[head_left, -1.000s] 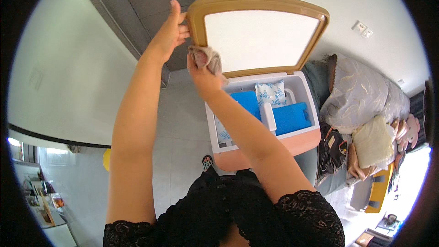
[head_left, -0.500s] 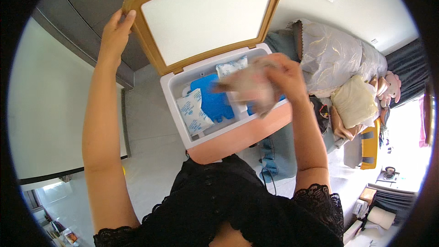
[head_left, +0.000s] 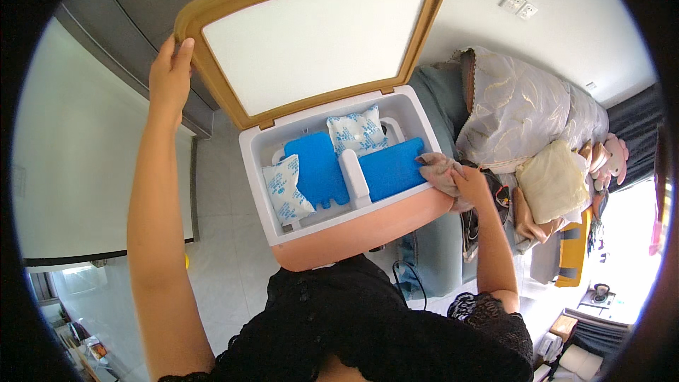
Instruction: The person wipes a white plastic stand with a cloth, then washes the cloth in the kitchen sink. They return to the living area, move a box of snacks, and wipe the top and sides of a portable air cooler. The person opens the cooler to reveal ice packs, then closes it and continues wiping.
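A cooler box [head_left: 361,233] with pink sides and a white inner rim is in front of me, its brown-framed lid [head_left: 318,42] raised. My left hand [head_left: 171,78] grips the lid's left edge between thumb and fingers. In my right hand [head_left: 472,187] is a crumpled pinkish-beige cloth [head_left: 442,175], pressed against the box's right front corner. Inside lie two blue ice packs [head_left: 315,166] [head_left: 391,170], parted by a white divider [head_left: 353,178]. One white printed gel pack [head_left: 288,191] leans at the left wall; another white gel pack [head_left: 356,129] sits at the back.
To the right stands a grey-blue sofa [head_left: 433,255] with a patterned grey cushion [head_left: 520,95], a cream pillow [head_left: 552,178] and a pink plush toy [head_left: 612,159]. A dark cable [head_left: 409,269] hangs by its front. Wall sockets [head_left: 518,5] are at the upper right.
My right hand has moved with the cloth from above the box's inside to its right front corner, uncovering the right ice pack. My left hand still holds the lid.
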Available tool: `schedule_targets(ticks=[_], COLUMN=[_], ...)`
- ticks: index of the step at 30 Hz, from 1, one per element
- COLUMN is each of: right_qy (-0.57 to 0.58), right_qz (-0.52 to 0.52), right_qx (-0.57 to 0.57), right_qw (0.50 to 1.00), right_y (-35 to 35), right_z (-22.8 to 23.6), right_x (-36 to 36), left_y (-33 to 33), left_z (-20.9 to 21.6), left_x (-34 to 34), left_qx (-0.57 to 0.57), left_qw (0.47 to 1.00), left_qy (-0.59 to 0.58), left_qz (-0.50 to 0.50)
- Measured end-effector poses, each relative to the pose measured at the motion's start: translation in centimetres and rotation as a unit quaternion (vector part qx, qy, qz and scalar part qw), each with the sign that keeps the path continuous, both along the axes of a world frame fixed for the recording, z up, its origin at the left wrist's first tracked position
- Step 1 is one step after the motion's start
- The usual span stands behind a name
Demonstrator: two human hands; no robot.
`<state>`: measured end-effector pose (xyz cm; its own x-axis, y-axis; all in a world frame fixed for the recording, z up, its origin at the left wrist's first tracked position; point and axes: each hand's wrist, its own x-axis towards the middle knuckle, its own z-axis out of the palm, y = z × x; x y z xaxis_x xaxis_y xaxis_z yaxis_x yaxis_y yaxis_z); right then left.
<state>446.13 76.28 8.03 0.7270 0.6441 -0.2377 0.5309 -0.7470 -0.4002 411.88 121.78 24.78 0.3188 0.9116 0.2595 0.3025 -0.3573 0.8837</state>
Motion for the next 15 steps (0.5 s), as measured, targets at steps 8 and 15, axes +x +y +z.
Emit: schedule_targets(ticks=[8, 15], right_qy=[-0.220, -0.315], right_qz=[0.057, 0.300], right_qx=[0.087, -0.077], right_qw=[0.970, 0.897], right_y=[20.0, 29.6], right_z=[0.0, 3.0], right_x=[5.3, -13.4], left_y=[-0.8, 0.9], left_z=[-0.3, -1.0], left_x=[0.9, -0.6], left_qx=[0.007, 0.068], left_qw=[1.000, 0.996], left_qy=[0.021, 0.055], left_qz=[0.008, 0.015])
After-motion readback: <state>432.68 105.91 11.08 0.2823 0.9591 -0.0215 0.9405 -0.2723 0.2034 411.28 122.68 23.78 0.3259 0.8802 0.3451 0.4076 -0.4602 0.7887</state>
